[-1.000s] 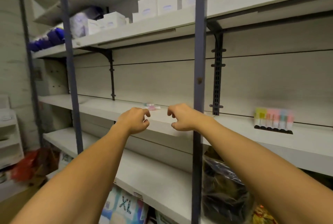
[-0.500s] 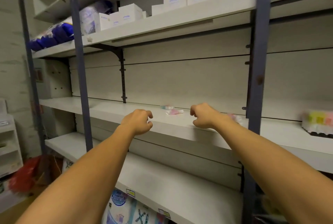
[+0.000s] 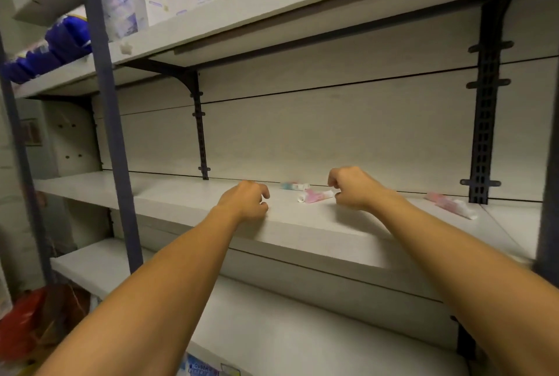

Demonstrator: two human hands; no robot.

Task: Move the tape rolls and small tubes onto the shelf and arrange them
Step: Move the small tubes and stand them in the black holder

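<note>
I read the pink tube (image 3: 314,195) lying flat on the shelf (image 3: 187,203), long axis 9-to-3, cap end touching my right hand (image 3: 352,188), fingers curled, possibly pinching it. Left hand (image 3: 245,201) curled, farther off, grip contents unclear.

Pale wall panels (image 3: 332,133), dark brackets (image 3: 198,121)

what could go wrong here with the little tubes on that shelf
The right hand is curled right at the cap end of the small pink tube; a careless nudge might roll it into the small teal tube behind. Another pink tube lies apart near the black bracket and may get missed. The left hand seems empty.
</note>
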